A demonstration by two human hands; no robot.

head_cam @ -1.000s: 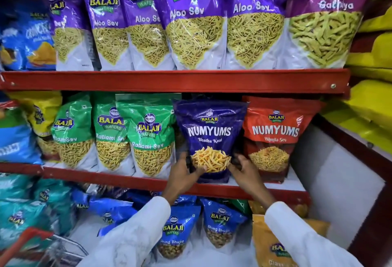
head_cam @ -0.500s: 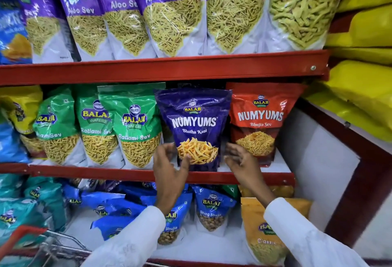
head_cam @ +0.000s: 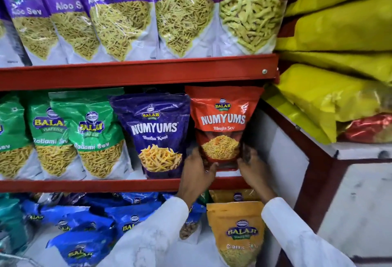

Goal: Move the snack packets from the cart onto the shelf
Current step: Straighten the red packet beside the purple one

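Head view: your left hand and right hand clasped the red pouch by its lower corners, upright on the shelf beside the purple pouch. Nudged sideways, either could have toppled.

The red Numyums Bhujia Sev packet stands upright at the right end of the middle shelf, its lower corners gripped between the left hand and right hand. Just beside it on its left stands the purple Numyums Bhatha Kani packet, upright and facing forward.
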